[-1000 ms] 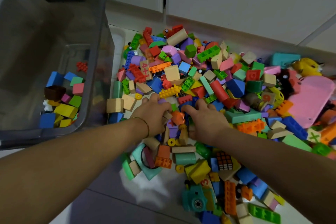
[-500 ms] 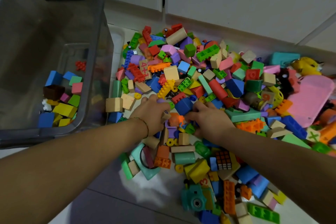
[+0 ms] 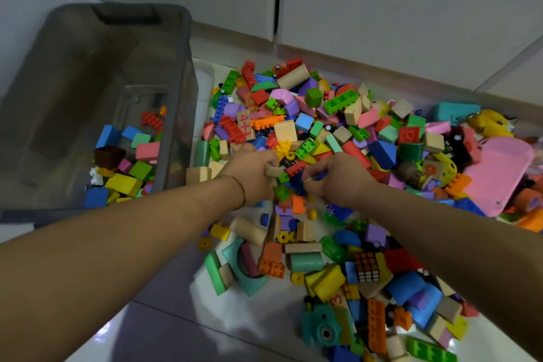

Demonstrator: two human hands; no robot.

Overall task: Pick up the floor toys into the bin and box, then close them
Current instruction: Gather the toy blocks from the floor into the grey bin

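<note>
These mixed plastic bricks and wooden blocks should be light, rigid and smooth, so a loose handful is likely to spill. Scoop from beneath with cupped palms, or pinch single pieces by their flat sides. They lie in a bright red, green, blue, yellow and pink heap on the white tiled floor, right of the grey translucent plastic bin, which holds a few blocks. Your left hand has its fingers clenched round a beige wooden block. Your right hand curls its fingers onto a dark blue plastic brick; whether it grasps it I cannot tell.
</note>
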